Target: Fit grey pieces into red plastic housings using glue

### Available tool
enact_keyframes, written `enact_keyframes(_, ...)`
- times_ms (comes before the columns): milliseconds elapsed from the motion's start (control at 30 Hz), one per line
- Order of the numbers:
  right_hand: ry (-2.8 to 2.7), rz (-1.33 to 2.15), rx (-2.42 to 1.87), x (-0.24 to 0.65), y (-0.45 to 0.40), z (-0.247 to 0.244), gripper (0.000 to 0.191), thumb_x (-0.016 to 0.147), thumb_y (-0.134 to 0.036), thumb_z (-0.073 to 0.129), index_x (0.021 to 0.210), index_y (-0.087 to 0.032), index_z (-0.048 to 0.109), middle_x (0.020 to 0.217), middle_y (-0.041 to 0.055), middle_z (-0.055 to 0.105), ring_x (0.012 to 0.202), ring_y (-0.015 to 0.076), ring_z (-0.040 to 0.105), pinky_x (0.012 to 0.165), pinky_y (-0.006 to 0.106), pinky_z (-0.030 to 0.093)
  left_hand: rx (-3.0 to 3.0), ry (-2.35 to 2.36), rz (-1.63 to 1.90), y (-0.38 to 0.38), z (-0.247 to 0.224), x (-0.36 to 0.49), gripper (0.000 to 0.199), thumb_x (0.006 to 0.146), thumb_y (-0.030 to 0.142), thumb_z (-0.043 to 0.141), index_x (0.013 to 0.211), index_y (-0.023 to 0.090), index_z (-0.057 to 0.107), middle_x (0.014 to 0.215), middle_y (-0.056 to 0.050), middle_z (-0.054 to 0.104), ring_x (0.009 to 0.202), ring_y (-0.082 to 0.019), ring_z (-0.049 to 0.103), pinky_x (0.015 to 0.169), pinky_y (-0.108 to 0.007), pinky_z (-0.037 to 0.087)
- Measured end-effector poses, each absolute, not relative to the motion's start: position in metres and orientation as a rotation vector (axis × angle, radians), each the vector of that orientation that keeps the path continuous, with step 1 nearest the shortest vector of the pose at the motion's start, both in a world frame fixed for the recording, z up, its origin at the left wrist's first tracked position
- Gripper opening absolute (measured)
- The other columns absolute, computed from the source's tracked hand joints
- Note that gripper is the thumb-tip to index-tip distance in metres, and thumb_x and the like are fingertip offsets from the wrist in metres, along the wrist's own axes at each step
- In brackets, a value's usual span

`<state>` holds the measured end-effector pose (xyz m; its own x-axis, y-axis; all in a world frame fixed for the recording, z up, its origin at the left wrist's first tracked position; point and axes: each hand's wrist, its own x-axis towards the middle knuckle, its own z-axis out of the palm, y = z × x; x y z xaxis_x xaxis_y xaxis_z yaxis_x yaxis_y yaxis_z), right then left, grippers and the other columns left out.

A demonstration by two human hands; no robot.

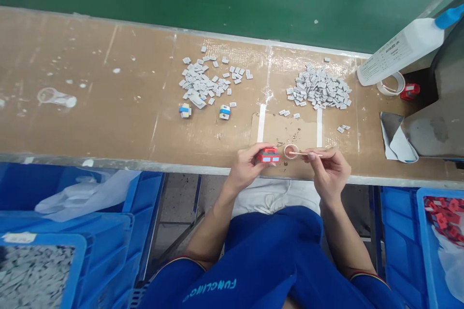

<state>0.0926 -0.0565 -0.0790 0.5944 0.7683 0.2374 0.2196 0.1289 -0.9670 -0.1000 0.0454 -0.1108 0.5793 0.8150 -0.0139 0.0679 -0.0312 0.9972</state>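
My left hand (246, 166) grips a small red plastic block (268, 156) with pale blue and white patches on its side. My right hand (329, 172) pinches a thin wooden stick (304, 153) between its fingertips. The stick's tip reaches over a small round dish (291, 151) with a clear rim, which sits on the brown bench top (90, 87) between my hands. The dish's contents are too small to make out. The block and the dish stand close together but apart.
Two loose heaps of small grey tags (199, 82) (319, 87) lie farther out, beside two small labelled blocks (185, 110) (224, 112). At the right stand a white bottle with a blue cap (402, 48) and a tape roll (390, 83). Blue crates (431, 236) (72, 260) flank my knees.
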Motion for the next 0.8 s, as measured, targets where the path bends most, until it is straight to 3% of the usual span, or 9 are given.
enact_keyframes(333,-1.291,0.385,-1.351,0.071,-0.040,-0.075,0.010,0.094,-0.017,0.075,0.093,-0.024,0.067,0.094,0.0047,0.083,0.089,0.0226,0.082,0.092,0.043,0.070,1.582,0.811,0.702,0.045,-0.103,-0.098,0.036,0.089,0.047,0.079,0.112,0.020,0.076,0.104,-0.009,0.082,0.090,-0.021,0.077,0.083,-0.029,0.059)
enact_keyframes(533,-1.301,0.375,-1.336,0.070,-0.039,-0.083,0.014,0.094,-0.013,0.074,0.094,-0.024,0.067,0.097,0.0043,0.084,0.092,0.0212,0.082,0.095,0.042,0.069,1.601,0.802,0.704,0.044,-0.104,-0.098,0.038,0.089,0.047,0.079,0.115,0.019,0.075,0.109,-0.009,0.082,0.093,-0.021,0.077,0.084,-0.029,0.058)
enact_keyframes(800,-1.295,0.394,-1.383,0.067,-0.041,-0.073,0.009,0.098,-0.021,0.071,0.091,-0.025,0.065,0.093,0.0048,0.083,0.088,0.0222,0.082,0.092,0.045,0.069,1.576,0.813,0.693,0.044,-0.106,-0.099,0.036,0.089,0.045,0.079,0.114,0.020,0.075,0.107,-0.009,0.081,0.094,-0.022,0.076,0.086,-0.031,0.059)
